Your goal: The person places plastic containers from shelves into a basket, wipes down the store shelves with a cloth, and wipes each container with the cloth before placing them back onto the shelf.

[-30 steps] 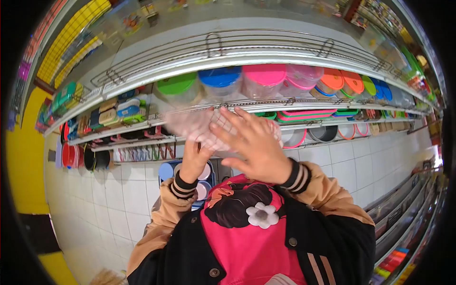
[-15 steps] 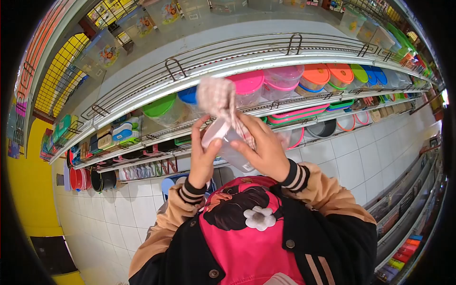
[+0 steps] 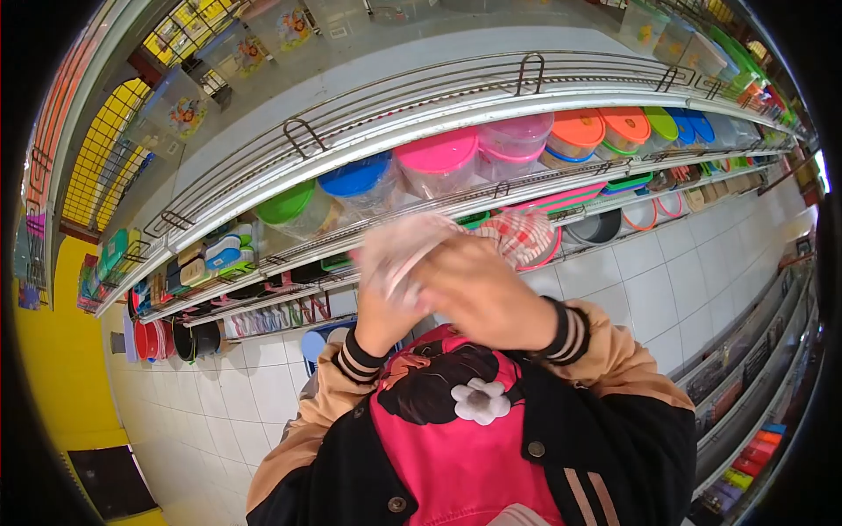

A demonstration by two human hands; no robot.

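A pink-and-white checked cloth (image 3: 405,248) is bunched between my hands in front of my chest, and another part of it sticks out past my right knuckles. My right hand (image 3: 491,294) is closed on the cloth, blurred by motion. My left hand (image 3: 383,317) is curled below and to the left, its fingers mostly covered by the cloth. The small clear plastic container it held a moment ago is hidden under the cloth and the right hand.
Ahead runs a shelf with a wire rail (image 3: 412,83). Below it stand tubs with a green lid (image 3: 285,201), a blue lid (image 3: 355,173) and a pink lid (image 3: 436,151). Black buckets (image 3: 197,335) sit low at left. Another rack (image 3: 745,368) stands at right over the tiled floor (image 3: 237,412).
The cloth has come down from above the container and now covers it. My right hand has swung over toward the left hand, across the container.
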